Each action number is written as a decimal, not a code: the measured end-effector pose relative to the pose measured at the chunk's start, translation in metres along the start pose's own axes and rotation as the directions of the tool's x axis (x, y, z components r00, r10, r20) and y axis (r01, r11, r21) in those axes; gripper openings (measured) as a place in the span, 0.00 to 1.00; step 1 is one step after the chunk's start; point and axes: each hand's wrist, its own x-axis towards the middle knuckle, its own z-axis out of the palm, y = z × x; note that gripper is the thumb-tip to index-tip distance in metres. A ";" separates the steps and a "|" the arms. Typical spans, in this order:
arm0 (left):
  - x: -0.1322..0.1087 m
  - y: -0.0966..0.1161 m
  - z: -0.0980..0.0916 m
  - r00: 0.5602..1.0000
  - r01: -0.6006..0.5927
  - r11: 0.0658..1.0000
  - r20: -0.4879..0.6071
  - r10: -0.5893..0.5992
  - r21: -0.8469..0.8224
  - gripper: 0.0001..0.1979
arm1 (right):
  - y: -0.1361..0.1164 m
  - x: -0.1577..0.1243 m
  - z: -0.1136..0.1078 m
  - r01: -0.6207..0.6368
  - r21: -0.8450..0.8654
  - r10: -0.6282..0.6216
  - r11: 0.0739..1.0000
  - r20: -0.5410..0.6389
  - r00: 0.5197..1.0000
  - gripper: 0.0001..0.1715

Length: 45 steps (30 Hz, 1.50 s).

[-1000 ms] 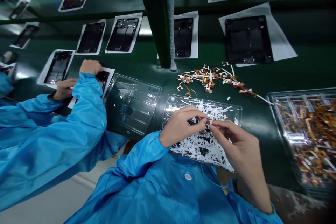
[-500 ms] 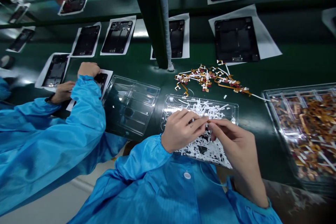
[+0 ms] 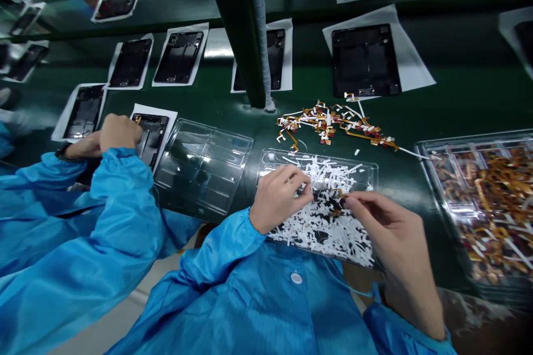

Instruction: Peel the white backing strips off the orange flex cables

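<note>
My right hand [image 3: 389, 227] pinches a small orange and dark flex cable [image 3: 339, 195] between thumb and index finger. To its left, my left hand [image 3: 281, 195] has its thumb and fingertips pressed together; what they hold, if anything, is too small to make out. Both hands hover over a clear plastic tray [image 3: 372, 173] heaped with white paper-like strips [image 3: 320, 227]. Beyond that tray, a loose pile of orange flex cables [image 3: 327, 122] with white tabs lies on the green surface.
At right, a clear tray [image 3: 433, 199] holds many orange flex cables. Left of me stands another clear tray [image 3: 204, 163], beside a co-worker's hands [image 3: 119, 133] at a black device housing [image 3: 152, 136]. More housings [image 3: 366, 61] lie on white sheets behind a green post [image 3: 237, 28].
My hands have drawn apart, the right one moving right with the flex cable. Housings in the row behind have shifted slightly left. The co-worker's hands have moved left and down.
</note>
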 end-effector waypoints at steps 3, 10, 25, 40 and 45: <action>0.006 0.001 -0.007 0.980 0.171 0.944 0.152 -0.132 -0.283 0.14 | 0.005 0.001 -0.006 -0.011 0.033 0.010 0.999 0.016 1.000 0.10; 0.014 0.007 -0.009 0.982 0.172 0.845 0.157 -0.105 -0.506 0.06 | -0.006 0.001 0.004 0.021 0.040 -0.026 0.999 0.117 0.993 0.12; -0.002 0.019 -0.007 0.986 -0.022 0.975 -0.164 -0.015 -0.221 0.06 | 0.001 0.000 0.008 0.148 0.006 -0.146 0.989 0.206 0.968 0.11; -0.009 0.022 0.002 0.996 -0.093 0.991 0.003 0.093 -0.094 0.07 | -0.004 -0.005 0.003 0.302 -0.096 -0.276 0.949 0.214 0.937 0.09; -0.007 0.021 0.003 0.993 -0.110 0.993 0.042 0.112 -0.037 0.06 | -0.006 -0.004 0.008 0.332 -0.124 -0.303 0.935 0.203 0.931 0.07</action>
